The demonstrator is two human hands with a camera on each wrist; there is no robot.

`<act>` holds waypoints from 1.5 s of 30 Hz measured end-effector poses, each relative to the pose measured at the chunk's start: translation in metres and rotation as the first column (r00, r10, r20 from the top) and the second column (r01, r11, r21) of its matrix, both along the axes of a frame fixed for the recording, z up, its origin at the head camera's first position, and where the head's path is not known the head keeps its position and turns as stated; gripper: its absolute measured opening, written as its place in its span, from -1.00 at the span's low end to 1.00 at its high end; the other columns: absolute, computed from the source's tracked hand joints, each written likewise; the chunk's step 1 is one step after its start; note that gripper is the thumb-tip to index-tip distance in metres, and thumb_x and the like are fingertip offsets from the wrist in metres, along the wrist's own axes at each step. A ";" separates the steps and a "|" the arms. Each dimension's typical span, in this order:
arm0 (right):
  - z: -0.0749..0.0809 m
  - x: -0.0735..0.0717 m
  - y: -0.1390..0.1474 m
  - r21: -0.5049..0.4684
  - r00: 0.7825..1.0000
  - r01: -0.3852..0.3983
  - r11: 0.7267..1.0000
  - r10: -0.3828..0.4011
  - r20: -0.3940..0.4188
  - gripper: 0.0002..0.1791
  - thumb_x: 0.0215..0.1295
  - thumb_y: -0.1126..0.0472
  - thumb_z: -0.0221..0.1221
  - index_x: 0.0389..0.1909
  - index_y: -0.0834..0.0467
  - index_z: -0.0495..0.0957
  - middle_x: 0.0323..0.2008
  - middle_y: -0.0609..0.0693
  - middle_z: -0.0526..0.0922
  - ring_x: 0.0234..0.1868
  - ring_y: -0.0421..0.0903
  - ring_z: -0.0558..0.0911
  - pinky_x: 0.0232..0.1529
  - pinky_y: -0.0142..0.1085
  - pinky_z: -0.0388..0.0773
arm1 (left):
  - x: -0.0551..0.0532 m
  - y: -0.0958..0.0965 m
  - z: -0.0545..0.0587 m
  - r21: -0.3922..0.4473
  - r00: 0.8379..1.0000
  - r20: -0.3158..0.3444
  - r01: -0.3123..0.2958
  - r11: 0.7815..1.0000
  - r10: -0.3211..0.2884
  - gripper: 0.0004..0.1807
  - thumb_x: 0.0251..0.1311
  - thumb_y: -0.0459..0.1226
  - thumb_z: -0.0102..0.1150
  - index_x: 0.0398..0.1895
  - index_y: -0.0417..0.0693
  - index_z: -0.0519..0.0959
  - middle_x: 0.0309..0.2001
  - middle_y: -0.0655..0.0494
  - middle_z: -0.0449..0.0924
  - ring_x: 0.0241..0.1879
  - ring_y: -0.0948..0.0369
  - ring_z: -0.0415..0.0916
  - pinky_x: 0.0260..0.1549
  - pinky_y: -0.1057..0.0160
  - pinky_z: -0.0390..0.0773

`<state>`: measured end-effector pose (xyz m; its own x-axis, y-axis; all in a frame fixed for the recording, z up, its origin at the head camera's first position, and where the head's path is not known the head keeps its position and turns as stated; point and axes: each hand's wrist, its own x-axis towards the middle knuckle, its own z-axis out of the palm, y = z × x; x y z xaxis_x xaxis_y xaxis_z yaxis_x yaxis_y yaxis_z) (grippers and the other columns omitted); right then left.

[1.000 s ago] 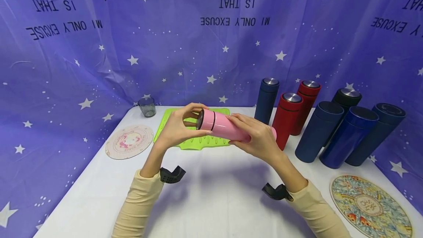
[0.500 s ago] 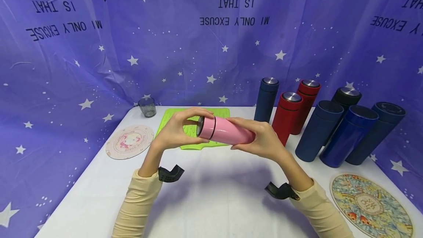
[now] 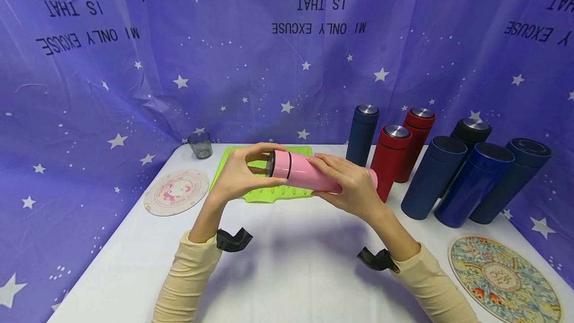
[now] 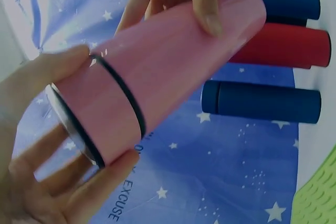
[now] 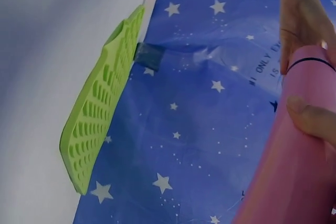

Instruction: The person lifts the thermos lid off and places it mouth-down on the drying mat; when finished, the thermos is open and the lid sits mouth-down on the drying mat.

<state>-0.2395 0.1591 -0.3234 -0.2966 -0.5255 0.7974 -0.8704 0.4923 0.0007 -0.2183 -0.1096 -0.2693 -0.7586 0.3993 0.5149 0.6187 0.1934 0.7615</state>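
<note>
A glossy pink thermos (image 3: 309, 172) lies nearly level in the air between both hands, its lid end to the left. The left hand (image 3: 237, 176) pinches the lid (image 4: 100, 114) between thumb and fingertips, just beside the black ring. Around the body curls the right hand (image 3: 352, 183), and the base pokes out past it on the right. In the right wrist view the thermos (image 5: 299, 156) fills the right side, with the right thumb (image 5: 310, 116) pressed along it. Behind and below it is a green ridged mat (image 3: 264, 194).
Several thermoses stand at the right: a slim blue one (image 3: 362, 136), red ones (image 3: 387, 163), a black one (image 3: 471, 133) and wider blue ones (image 3: 432, 178). A grey glass cup (image 3: 200, 145) stands back left. Round mats lie left (image 3: 176, 192) and front right (image 3: 504, 278).
Half a second ago the right hand covered the thermos's base; now it sits differently on the body and the base shows. The thermos has turned slightly, and the left hand stays on the lid.
</note>
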 end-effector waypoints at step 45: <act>0.007 0.004 0.016 -0.005 0.917 -0.058 0.998 0.055 0.395 -0.14 -0.21 0.04 0.58 0.25 -0.02 0.50 0.06 -0.08 0.63 -0.01 -0.10 0.62 -0.08 -0.17 0.61 | -0.027 -0.006 -0.026 -0.136 0.992 -0.016 0.123 0.983 -0.126 -0.16 -0.19 -0.26 0.59 0.27 -0.08 0.44 0.13 0.13 0.51 0.03 0.12 0.51 -0.08 0.13 0.61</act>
